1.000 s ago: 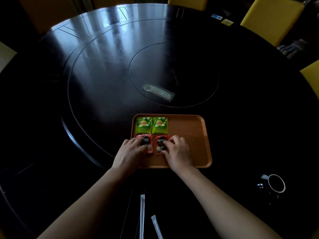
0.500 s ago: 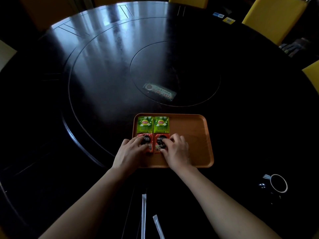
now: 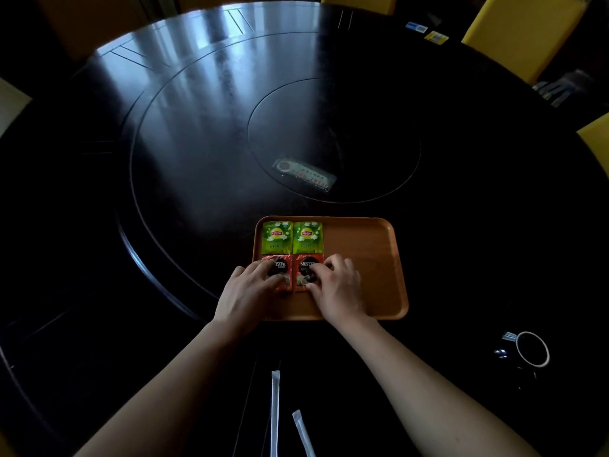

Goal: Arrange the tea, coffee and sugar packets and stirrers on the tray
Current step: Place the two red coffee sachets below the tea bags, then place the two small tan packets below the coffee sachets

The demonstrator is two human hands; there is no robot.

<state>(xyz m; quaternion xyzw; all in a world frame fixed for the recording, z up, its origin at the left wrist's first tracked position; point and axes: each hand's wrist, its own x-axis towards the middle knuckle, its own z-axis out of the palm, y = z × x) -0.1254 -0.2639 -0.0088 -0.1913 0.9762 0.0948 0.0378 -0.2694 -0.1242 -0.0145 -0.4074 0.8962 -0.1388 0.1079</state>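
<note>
An orange tray (image 3: pixel 365 245) lies on the dark round table. Two green tea packets (image 3: pixel 277 237) (image 3: pixel 307 237) sit side by side in its far left corner. Just in front of them lie two red coffee packets (image 3: pixel 282 268) (image 3: pixel 306 265). My left hand (image 3: pixel 248 288) rests its fingertips on the left coffee packet. My right hand (image 3: pixel 336 286) presses its fingertips on the right one. Both packets lie flat on the tray. Two white wrapped stirrers (image 3: pixel 275 410) (image 3: pixel 303 433) lie on the table near me, between my forearms.
A dark cup with a white rim (image 3: pixel 532 348) stands on the table to the right of the tray. A long wrapped item (image 3: pixel 304 174) lies on the central turntable. Yellow chairs (image 3: pixel 517 31) ring the far side, with small packets (image 3: pixel 425 32) near them.
Both hands stay on the coffee packets, with only slight finger shifts; the packets now sit a little straighter under the tea packets.
</note>
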